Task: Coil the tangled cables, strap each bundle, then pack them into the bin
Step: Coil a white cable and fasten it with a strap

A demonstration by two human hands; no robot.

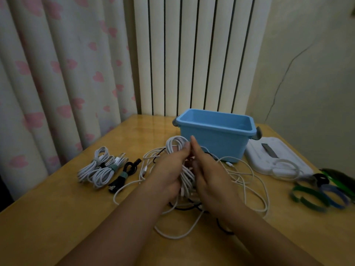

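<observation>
Hands [171,169] around upright white coil [177,148]

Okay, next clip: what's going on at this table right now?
A person is coiling a white cable: the left hand grips the coil while the right hand works beside it, over a loose tangle of cables. Three strapped bundles lie on the table to the left. The blue bin looks empty, its lid beside it, and spare straps wait on the right.
</observation>
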